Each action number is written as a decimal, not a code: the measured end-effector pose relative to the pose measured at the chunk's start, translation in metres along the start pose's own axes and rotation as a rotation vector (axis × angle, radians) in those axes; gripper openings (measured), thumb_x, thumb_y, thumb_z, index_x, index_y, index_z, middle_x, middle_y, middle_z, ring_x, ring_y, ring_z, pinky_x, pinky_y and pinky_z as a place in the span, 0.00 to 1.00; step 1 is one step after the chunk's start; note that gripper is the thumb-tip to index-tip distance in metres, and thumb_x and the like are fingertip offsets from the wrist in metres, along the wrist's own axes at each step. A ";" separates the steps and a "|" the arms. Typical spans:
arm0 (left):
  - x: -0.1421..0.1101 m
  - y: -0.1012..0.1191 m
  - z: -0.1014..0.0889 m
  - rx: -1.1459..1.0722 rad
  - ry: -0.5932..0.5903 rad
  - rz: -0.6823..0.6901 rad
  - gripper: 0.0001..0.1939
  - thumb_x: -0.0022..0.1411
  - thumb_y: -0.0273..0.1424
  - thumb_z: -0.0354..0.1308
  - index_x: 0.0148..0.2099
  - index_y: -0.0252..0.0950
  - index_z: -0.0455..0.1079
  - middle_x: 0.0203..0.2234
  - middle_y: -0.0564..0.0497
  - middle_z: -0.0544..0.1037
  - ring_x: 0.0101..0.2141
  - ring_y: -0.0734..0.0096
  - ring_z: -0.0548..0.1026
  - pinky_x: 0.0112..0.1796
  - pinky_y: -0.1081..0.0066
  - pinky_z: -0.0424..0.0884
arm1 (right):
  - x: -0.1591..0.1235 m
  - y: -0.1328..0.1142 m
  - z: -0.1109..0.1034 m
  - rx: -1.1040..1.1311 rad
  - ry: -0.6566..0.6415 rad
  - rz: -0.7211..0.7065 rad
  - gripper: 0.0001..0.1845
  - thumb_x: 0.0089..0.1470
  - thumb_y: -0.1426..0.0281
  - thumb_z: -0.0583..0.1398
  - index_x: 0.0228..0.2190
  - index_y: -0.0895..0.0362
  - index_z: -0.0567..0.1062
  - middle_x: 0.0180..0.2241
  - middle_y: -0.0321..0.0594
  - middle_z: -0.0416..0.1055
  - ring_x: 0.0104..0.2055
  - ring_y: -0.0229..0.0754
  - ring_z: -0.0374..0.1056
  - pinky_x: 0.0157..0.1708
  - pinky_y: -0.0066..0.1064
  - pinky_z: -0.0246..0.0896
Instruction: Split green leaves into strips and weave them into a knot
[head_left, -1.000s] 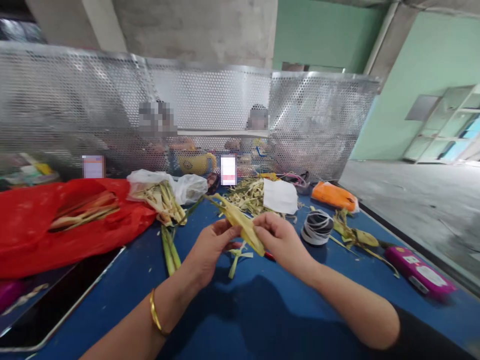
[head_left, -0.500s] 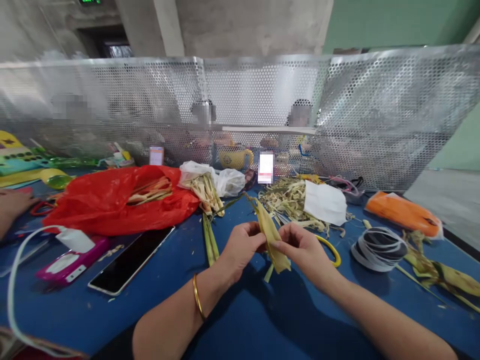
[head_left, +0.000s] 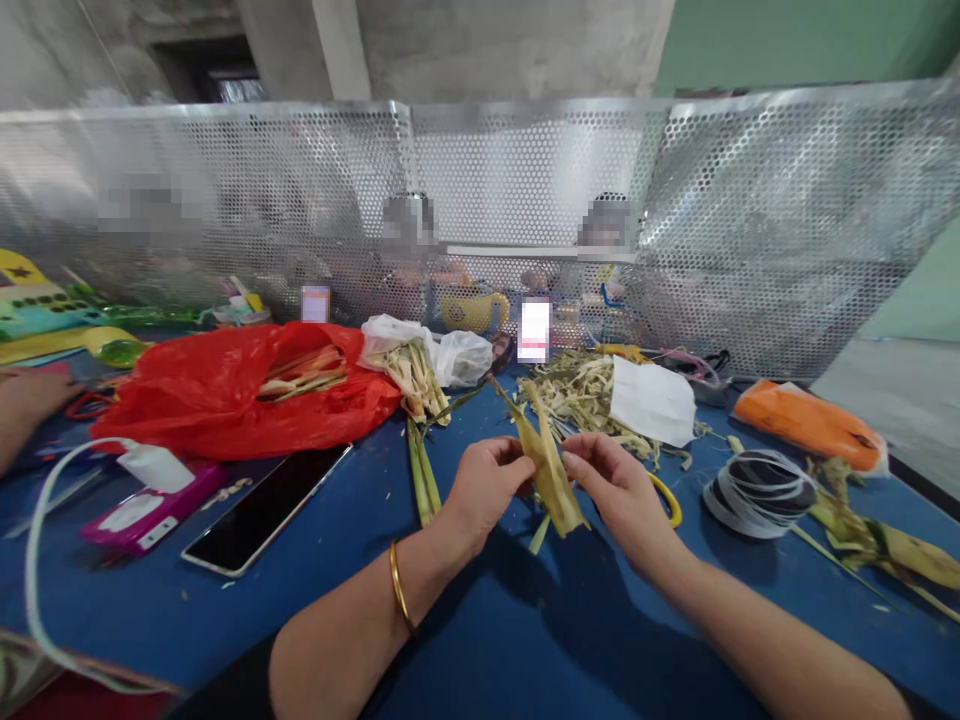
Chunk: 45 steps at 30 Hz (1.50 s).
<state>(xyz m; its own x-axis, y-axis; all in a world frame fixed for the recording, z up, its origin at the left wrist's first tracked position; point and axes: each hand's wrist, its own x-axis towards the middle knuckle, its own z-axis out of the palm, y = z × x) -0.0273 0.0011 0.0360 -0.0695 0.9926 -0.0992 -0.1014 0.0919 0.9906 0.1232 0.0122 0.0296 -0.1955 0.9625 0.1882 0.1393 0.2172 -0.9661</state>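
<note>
In the head view, my left hand (head_left: 491, 490) pinches a dry yellow-green corn husk (head_left: 553, 485) between thumb and fingers. The husk is held above the blue table, its wide ragged end down and a narrow dark tip up; a strip stands apart from it at the top. At the husk's right edge, my right hand (head_left: 616, 490) has thumb and forefinger closed together; the other fingers are partly hidden behind. Below the husk shows a small pale green piece (head_left: 538, 535). A gold bangle (head_left: 400, 588) circles my left wrist.
Long green stalks (head_left: 424, 475), a phone (head_left: 266, 512) and a purple power strip (head_left: 146, 515) lie left. A red bag (head_left: 202, 390) holds husks. Shredded husk (head_left: 574, 395), a yellow ring (head_left: 666, 500) and a wire coil (head_left: 759, 495) lie right. A perforated screen (head_left: 517, 170) stands behind. Another person's hand (head_left: 34, 400) is far left.
My right hand has shifted slightly right along the husk's edge. The husk has spread, and a strip now stands apart at its top. My left hand keeps its hold.
</note>
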 end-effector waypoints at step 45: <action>0.006 -0.005 -0.007 0.055 0.072 0.045 0.07 0.48 0.33 0.60 0.25 0.33 0.69 0.15 0.55 0.72 0.18 0.77 0.68 0.19 0.78 0.59 | 0.011 -0.005 -0.016 0.353 0.269 0.077 0.12 0.39 0.63 0.67 0.27 0.58 0.77 0.23 0.35 0.71 0.24 0.36 0.61 0.22 0.26 0.56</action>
<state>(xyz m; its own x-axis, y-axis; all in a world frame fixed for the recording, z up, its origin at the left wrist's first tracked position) -0.0346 0.0065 0.0298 -0.1444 0.9877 -0.0592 -0.0421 0.0537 0.9977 0.1362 0.0241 0.0395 0.0684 0.9919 0.1074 -0.2057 0.1194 -0.9713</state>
